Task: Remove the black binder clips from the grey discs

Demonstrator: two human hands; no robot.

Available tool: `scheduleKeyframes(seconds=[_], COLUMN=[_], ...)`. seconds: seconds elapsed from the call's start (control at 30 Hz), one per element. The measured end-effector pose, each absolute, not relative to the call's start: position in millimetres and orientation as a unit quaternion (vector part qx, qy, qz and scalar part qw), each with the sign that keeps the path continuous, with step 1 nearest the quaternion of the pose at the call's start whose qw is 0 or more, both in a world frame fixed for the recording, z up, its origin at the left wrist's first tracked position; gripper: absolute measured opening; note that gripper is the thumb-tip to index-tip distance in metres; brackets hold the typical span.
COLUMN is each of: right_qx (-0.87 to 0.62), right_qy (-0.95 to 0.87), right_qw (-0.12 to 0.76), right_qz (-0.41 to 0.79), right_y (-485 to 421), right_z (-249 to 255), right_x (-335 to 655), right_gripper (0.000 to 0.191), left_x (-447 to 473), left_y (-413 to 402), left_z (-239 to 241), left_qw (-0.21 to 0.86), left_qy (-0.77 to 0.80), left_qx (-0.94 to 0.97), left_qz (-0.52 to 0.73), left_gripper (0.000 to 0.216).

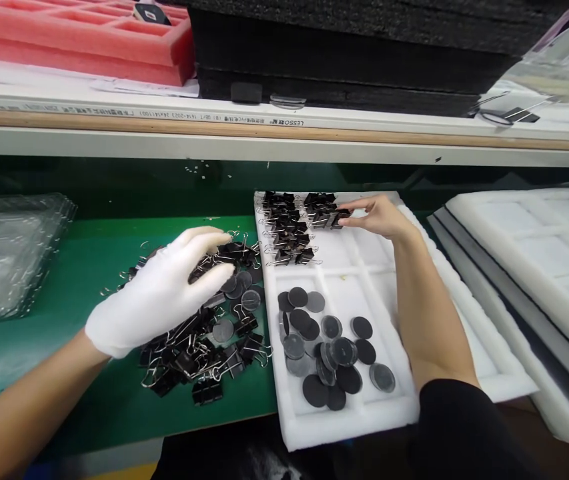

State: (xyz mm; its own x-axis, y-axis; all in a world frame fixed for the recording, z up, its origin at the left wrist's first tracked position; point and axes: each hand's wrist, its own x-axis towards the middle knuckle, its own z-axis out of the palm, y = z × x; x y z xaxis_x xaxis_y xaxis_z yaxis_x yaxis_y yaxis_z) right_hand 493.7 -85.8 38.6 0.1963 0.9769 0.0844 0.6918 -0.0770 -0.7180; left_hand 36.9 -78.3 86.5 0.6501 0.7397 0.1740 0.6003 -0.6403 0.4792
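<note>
My left hand [164,290], in a white glove, reaches over a loose pile of black binder clips [204,347] and round discs on the green mat, its fingertips pinched at a clip on top of the pile. My bare right hand [379,215] stretches across a white foam tray [364,260] and pinches a binder clip [340,217] at the end of the rows of clips [289,227] in the tray's far compartments. A near compartment holds several dark round discs [331,353].
More white foam trays [539,267] are stacked at the right. Clear plastic trays [9,253] lie at the left on the green mat [104,240]. A shelf [284,130] above carries pink foam [79,40] and black foam [354,53].
</note>
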Motion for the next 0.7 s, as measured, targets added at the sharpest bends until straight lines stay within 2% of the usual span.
scheduleKeyframes(seconds=[0.17, 0.37, 0.5, 0.57, 0.63, 0.7], right_qx=[-0.741, -0.752, -0.743, -0.721, -0.664, -0.593], right_qy=[-0.621, -0.656, -0.668, -0.693, -0.739, -0.769], right_qw=[0.209, 0.055, 0.01, 0.017, 0.009, -0.025], right_qz=[0.15, 0.015, -0.046, -0.014, 0.111, 0.238], right_y=[-83, -81, -88, -103, -124, -149], right_z=[43, 55, 79, 92, 99, 97], right_x=[482, 464, 447, 436, 419, 396], right_gripper=[0.037, 0.035, 0.031, 0.02, 0.015, 0.018], left_x=[35, 33, 24, 17, 8, -4], left_y=[-77, -75, -72, -70, -67, -63], left_z=[86, 88, 96, 100, 103, 103], left_qw=[0.185, 0.165, 0.157, 0.148, 0.134, 0.123], left_qy=[0.381, 0.378, 0.362, 0.359, 0.354, 0.355], left_qx=[0.889, 0.896, 0.904, 0.907, 0.914, 0.918], left_qz=[0.175, 0.165, 0.167, 0.162, 0.148, 0.126], left_gripper=[0.048, 0.046, 0.043, 0.042, 0.043, 0.046])
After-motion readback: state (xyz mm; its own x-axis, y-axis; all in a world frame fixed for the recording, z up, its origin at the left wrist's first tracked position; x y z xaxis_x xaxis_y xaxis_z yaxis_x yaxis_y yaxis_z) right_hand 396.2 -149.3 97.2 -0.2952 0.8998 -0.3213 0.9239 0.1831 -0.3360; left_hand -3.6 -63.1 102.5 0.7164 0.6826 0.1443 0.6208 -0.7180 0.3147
